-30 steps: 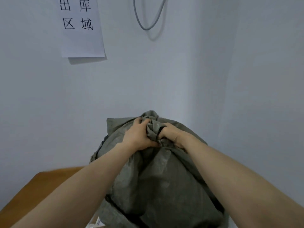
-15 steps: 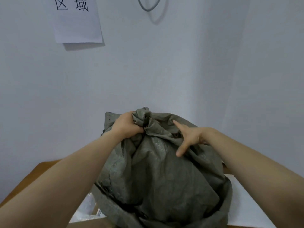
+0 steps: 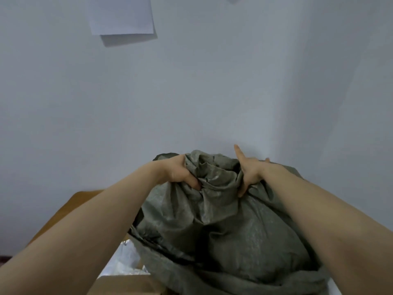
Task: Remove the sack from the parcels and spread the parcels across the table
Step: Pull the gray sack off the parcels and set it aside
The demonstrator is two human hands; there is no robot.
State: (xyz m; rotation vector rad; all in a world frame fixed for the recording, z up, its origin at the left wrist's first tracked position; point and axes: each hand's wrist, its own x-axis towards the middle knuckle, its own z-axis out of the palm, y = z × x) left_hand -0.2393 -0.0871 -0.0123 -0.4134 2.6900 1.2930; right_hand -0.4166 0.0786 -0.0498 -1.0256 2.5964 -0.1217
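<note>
1 grey sack [image 3: 223,226], 2 bare hands, L [image 3: 178,173] & R [image 3: 249,173], 1 table [image 3: 70,211], 1 paper sheet [image 3: 122,14] on wall; parcels too hidden to count

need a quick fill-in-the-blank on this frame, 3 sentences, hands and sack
1. The left hand is clenched on a fold of the grey-green ____.
2. The right hand lies on the sack with its fingers ____.
3. A sheet of ____ hangs on the wall at upper left.

Missing words: sack; spread open; paper
</note>
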